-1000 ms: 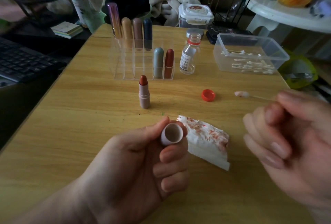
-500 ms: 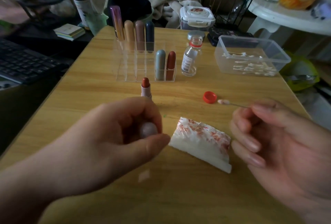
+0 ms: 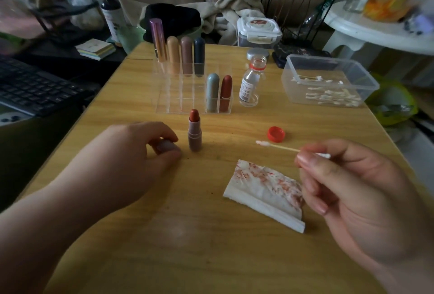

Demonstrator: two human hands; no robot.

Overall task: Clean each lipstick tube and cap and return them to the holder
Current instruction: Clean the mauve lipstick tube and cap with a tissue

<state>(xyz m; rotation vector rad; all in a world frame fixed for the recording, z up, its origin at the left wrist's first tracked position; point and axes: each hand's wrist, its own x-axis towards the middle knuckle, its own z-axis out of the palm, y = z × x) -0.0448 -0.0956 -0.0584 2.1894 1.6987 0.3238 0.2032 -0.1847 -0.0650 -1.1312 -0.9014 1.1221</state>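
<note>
An uncapped lipstick (image 3: 194, 130) with a red-brown bullet stands upright on the wooden table (image 3: 187, 235), in front of the clear acrylic holder (image 3: 180, 96). Several capped lipsticks stand in the holder. My left hand (image 3: 131, 160) grips the pale mauve cap (image 3: 165, 145) with its fingers curled over it, low at the table just left of the lipstick. My right hand (image 3: 352, 188) pinches a cotton swab (image 3: 277, 146) whose tip points left. A folded white tissue (image 3: 265, 191) with red smears lies between my hands.
A small glass bottle (image 3: 251, 82) stands open right of the holder, its red cap (image 3: 276, 134) lying on the table. A clear tub of swabs (image 3: 328, 80) sits at the right edge. A keyboard (image 3: 35, 89) lies off to the left. Clutter lines the far edge.
My left hand turned the cap over and carried it forward and down to the table beside the lipstick. My right hand with the swab shifted slightly toward the middle.
</note>
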